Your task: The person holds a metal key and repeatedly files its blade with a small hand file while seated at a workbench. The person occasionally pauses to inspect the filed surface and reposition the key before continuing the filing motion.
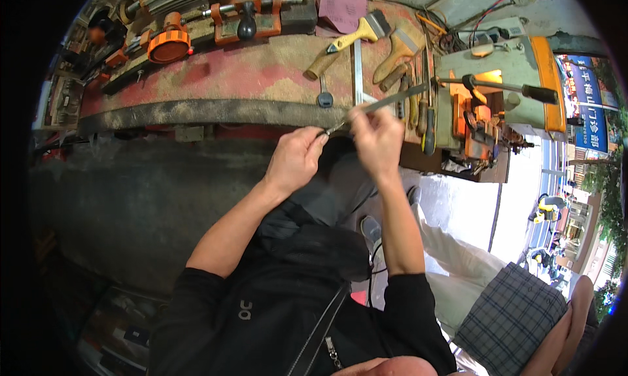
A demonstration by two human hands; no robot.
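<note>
At the near edge of the bench, my left hand is closed in a pinch on a small metal key, its narrow end pointing toward my other hand. My right hand, blurred a little, is closed around a flat metal file that slants up to the right. The file's near end and the spot where it meets the key are hidden by my fingers. Just beyond my hands, a key with a dark head lies on the bench beside a metal strip.
On the red, dusty bench lie a yellow-handled brush, another brush and several wooden-handled tools. An orange vise-like clamp stands behind. At right are an orange machine with a black-handled lever and a person in plaid cloth.
</note>
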